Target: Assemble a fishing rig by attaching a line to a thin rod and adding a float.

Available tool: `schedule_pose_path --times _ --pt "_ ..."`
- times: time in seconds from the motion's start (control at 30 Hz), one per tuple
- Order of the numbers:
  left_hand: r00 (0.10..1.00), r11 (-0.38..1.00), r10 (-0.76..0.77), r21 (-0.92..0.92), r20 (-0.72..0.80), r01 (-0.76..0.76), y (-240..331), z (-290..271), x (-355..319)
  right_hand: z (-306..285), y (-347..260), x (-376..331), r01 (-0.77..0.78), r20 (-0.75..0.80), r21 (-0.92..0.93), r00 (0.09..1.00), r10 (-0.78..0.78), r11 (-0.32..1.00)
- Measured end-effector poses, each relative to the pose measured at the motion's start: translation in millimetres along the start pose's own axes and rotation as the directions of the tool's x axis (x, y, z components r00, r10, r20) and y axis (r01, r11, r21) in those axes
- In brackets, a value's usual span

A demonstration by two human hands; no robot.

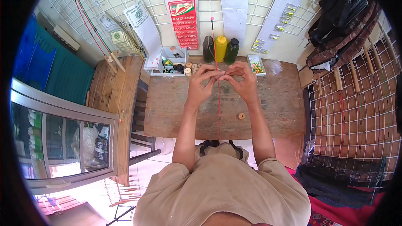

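Observation:
A thin red fishing rod (219, 104) with dark bands and a pink tip runs from the far side of the table toward my body. My left hand (200, 84) pinches it with thumb and fingers near the middle of the picture. Close against it, my right hand (244, 84) has thumb and forefinger pressed together beside the rod; whatever lies between these fingertips is too small to make out. A small round wooden spool (241, 116) rests on the wooden table (180, 111), right of the rod.
Behind my hands stand two dark bottles (231, 52) and a yellow one (221, 48). A white tray (157, 74) with small containers, several wooden spools (194, 68) and a small white box (256, 72) line the back. Right, rods hang on a wire rack (335, 117); left stands a glass cabinet (115, 142).

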State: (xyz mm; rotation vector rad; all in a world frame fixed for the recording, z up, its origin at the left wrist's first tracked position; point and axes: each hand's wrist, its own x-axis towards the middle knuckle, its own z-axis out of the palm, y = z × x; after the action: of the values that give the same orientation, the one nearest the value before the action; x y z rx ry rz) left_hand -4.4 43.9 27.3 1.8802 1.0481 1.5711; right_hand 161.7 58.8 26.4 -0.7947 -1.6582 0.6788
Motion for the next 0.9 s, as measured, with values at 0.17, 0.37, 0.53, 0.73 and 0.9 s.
schedule_pose_path --times 0.17,0.37,0.53,0.73,0.9 --pt "0.997 0.999 -0.046 -0.026 0.056 0.047 -1 -7 -1 -2 -1 -1 0.066 -0.019 -0.071 0.998 -0.068 0.995" --pt "0.992 0.995 -0.070 0.074 0.101 0.063 8 -9 7 -6 -6 1 0.211 0.019 -0.178 0.977 -0.211 0.961" --pt "0.975 0.990 -0.082 0.129 0.206 0.056 17 -17 16 -10 -8 4 0.356 0.096 -0.328 0.934 -0.344 0.875" --pt "0.961 0.991 -0.080 0.128 0.266 0.047 21 -20 19 -9 -7 2 0.350 0.119 -0.355 0.937 -0.330 0.867" --pt "0.969 0.993 -0.076 0.102 0.233 0.054 19 -17 17 -10 -12 2 0.326 0.098 -0.290 0.945 -0.311 0.900"
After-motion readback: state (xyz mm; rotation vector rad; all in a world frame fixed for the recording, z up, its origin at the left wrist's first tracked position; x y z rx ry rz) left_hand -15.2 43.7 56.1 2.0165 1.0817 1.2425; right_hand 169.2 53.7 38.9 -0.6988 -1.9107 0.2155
